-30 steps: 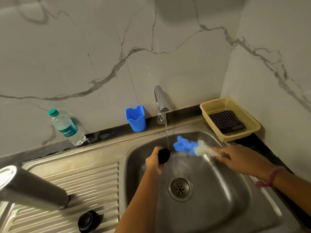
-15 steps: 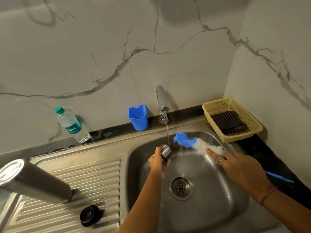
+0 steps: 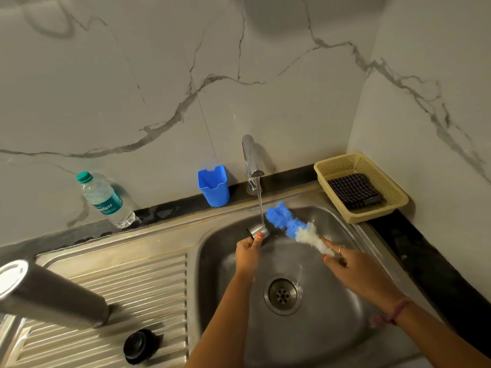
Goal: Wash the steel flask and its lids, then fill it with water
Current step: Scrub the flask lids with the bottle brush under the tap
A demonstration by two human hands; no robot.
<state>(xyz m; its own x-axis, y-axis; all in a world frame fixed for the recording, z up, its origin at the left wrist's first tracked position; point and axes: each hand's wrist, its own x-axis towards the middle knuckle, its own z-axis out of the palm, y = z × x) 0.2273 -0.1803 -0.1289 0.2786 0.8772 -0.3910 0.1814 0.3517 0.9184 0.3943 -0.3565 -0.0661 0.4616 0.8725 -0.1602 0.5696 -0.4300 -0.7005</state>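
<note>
Mid-wash, lids stage. Left hand (image 3: 248, 252) at centre frame pinches a small steel cap lid (image 3: 259, 231) under the running stream from the tap (image 3: 252, 158), so this lid is being rinsed now. Right hand (image 3: 353, 266) to the right of it grips the blue-and-white bottle brush (image 3: 289, 227) at its white end, bristle head lying just beside the lid over the sink basin (image 3: 332, 328). The steel flask (image 3: 47, 296) stands open, mouth up, on the ribbed drainboard (image 3: 148, 277) at lower left; cannot tell whether it is washed yet. Black inner lid (image 3: 139, 346) lies on the drainboard at bottom, apart from the flask. Probably left: finish lids, then fill flask; no filling has begun.
</note>
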